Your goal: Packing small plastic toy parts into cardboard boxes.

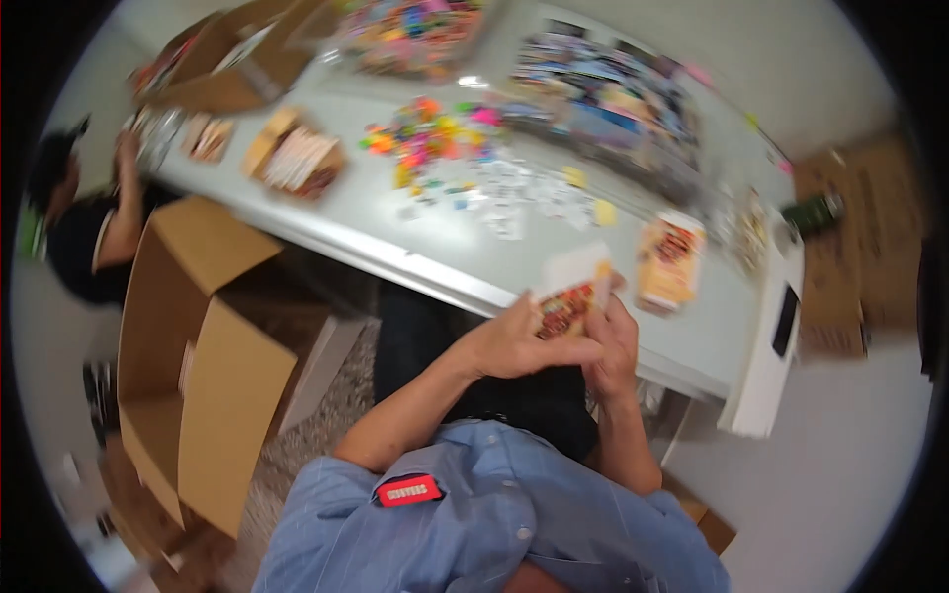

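A small yellow, red and white printed carton (566,310) is between my two hands, just over the table's near edge. Its pale flap stands up at the far side. My left hand (509,339) grips the carton's left side, with the thumb stretched across the front. My right hand (615,348) has its fingers closed round the right side. To the right of my hands, a stack of similar printed cartons (670,259) lies on the table. Beyond the carton are scattered white paper slips (524,196) and a heap of small bright-coloured pieces (430,138).
A plastic tub (410,40) of colourful pieces and a clear bin (613,99) of packets stand at the back. An open cardboard box (232,415) is at my left. A filled carton (297,158) sits near the table's left edge. Another person (84,217) works at far left.
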Demonstrator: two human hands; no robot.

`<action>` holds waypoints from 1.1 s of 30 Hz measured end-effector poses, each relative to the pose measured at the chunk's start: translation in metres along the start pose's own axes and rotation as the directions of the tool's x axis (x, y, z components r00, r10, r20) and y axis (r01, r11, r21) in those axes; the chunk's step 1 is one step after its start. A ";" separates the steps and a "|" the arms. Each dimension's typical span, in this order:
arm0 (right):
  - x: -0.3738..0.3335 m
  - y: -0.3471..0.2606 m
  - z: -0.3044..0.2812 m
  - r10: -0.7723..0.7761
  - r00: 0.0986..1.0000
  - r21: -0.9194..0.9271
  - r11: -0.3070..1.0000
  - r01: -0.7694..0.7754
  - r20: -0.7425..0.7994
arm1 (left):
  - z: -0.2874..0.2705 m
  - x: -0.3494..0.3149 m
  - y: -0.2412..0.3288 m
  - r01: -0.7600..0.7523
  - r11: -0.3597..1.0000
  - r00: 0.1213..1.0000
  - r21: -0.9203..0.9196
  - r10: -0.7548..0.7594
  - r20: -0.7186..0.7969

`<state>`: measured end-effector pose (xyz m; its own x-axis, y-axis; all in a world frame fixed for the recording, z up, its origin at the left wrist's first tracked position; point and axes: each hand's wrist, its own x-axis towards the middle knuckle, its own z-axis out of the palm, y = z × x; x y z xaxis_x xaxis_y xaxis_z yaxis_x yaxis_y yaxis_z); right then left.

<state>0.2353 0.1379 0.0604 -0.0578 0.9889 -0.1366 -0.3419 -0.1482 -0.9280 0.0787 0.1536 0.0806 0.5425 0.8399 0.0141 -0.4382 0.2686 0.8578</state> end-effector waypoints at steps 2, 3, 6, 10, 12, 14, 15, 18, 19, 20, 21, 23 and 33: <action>-0.005 0.020 0.006 0.106 0.990 -0.022 0.994 -0.105 0.090 | -0.022 -0.019 -0.015 -0.067 0.994 0.996 -0.083 0.071 0.057; -0.008 0.029 0.002 0.154 0.981 -0.101 0.985 -0.142 0.121 | -0.031 -0.031 -0.013 0.008 0.987 0.993 -0.161 0.011 0.114; -0.005 0.050 0.014 0.179 0.959 -0.157 0.977 -0.146 0.222 | -0.055 -0.055 -0.018 -0.077 0.951 0.988 -0.300 0.114 0.106; 0.025 0.062 0.022 0.316 0.891 -0.299 0.929 -0.220 0.326 | -0.090 -0.067 -0.012 -0.178 0.938 0.980 -0.297 0.195 0.029; 0.051 0.061 0.053 0.364 0.841 -0.228 0.929 -0.293 0.400 | -0.110 -0.072 0.012 -0.164 0.964 0.986 -0.207 0.155 -0.059; 0.067 0.059 0.107 0.483 0.771 -0.208 0.875 -0.437 0.414 | -0.124 -0.086 0.024 -0.220 0.967 0.956 -0.124 0.189 -0.225; 0.076 0.058 0.119 0.521 0.735 -0.238 0.853 -0.465 0.434 | -0.128 -0.088 0.031 -0.241 0.969 0.936 -0.050 0.218 -0.275; 0.092 0.057 0.139 0.575 0.633 -0.348 0.818 -0.458 0.518 | -0.127 -0.108 0.067 -0.287 0.958 0.826 -0.014 0.240 -0.511; 0.094 0.051 0.147 0.636 0.585 -0.394 0.771 -0.500 0.503 | -0.120 -0.119 0.083 -0.287 0.958 0.765 0.008 0.234 -0.600; 0.096 0.044 0.159 0.682 0.550 -0.436 0.732 -0.524 0.483 | -0.114 -0.128 0.102 -0.236 0.970 0.748 0.057 0.219 -0.626; 0.090 0.030 0.192 0.683 0.497 -0.419 0.726 -0.546 0.536 | -0.105 -0.138 0.120 -0.177 0.979 0.728 0.105 0.202 -0.655; 0.089 0.043 0.170 0.705 0.375 -0.430 0.681 -0.592 0.602 | -0.089 -0.161 0.150 -0.188 0.975 0.691 0.118 0.217 -0.690; -0.044 -0.024 0.364 0.706 -0.341 -0.776 0.492 -0.395 0.621 | 0.049 -0.315 0.205 -0.588 0.787 -0.010 0.187 0.223 -0.975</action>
<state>-0.0953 0.0957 0.2145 -0.8038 -0.4461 -0.3935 0.5828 -0.4579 -0.6713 -0.1469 -0.0793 0.2772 -0.8019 0.5112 -0.3093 -0.5301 -0.3699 0.7630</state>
